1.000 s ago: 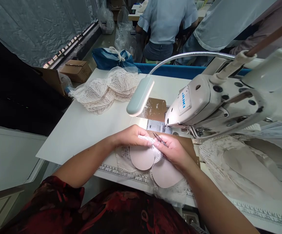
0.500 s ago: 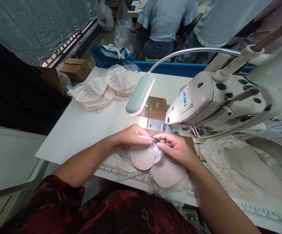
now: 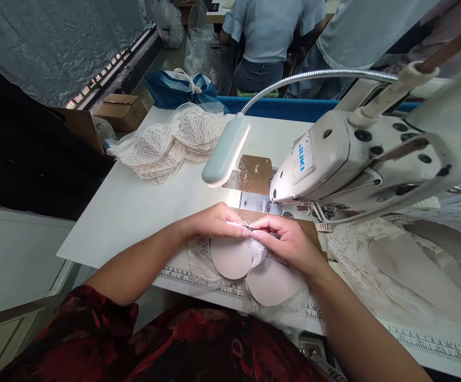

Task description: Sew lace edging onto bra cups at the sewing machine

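The white bench (image 3: pixel 135 207) fills the middle of the view, with a printed ruler strip (image 3: pixel 198 280) along its near edge. At three o'clock the sewing machine (image 3: pixel 333 159) reaches in from the right, its head ending just above and beyond the hands and hiding the needle area behind it. A gooseneck lamp (image 3: pixel 224 151) hangs at twelve o'clock over the bench, covering part of the brown taped plate (image 3: pixel 254 178) under it. At ten o'clock lies a heap of lace cups (image 3: pixel 170 146), well apart from the hands; at four o'clock more lace pieces (image 3: pixel 405 265) spread beneath the machine arm. Beyond the bench, at twelve o'clock, a person in a pale blue shirt (image 3: pixel 272 32) sits with back turned. Near the front edge lies the lace bra piece (image 3: pixel 250 265), its two smooth cups facing up. The left hand (image 3: pixel 214 223) pinches its lace edge between thumb and fingers. The right hand (image 3: pixel 288 241), touching the left, is closed around small snips (image 3: pixel 250 228), whose tips meet the lace edge.
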A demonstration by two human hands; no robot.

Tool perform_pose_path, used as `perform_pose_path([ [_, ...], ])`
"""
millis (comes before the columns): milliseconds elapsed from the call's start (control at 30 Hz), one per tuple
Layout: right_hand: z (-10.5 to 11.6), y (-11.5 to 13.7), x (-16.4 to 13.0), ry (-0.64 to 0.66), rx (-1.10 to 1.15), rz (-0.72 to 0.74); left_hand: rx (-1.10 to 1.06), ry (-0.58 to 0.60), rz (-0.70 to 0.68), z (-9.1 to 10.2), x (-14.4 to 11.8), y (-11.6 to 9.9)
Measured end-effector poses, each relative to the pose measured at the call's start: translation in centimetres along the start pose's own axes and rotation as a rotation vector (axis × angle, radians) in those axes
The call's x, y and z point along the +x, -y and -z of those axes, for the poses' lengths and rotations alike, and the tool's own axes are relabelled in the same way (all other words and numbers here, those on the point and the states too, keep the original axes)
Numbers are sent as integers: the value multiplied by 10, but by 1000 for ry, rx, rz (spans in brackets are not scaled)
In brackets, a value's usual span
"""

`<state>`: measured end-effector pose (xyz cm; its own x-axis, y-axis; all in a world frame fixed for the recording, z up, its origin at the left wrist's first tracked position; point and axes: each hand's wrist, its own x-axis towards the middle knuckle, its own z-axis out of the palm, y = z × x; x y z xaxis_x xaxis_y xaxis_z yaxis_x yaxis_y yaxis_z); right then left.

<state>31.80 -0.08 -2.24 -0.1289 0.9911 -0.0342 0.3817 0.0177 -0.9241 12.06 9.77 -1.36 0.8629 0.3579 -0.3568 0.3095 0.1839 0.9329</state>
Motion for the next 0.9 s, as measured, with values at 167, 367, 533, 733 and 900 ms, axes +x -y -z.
perform_pose_path([
  [167,3,-4,0,8,-25,23,-17,-19,3,-2,0,-1],
  [367,-4,7,2,24,-16,1,57,-28,-1,-6,0,-2],
  [533,-1,1,2,16,-28,-28,68,-20,-8,-5,1,3],
  [733,-3,4,3,48,15,-24,68,-22,15,-5,2,3],
  [900,-4,3,3,27,21,-32,63,-9,7,-5,2,2],
])
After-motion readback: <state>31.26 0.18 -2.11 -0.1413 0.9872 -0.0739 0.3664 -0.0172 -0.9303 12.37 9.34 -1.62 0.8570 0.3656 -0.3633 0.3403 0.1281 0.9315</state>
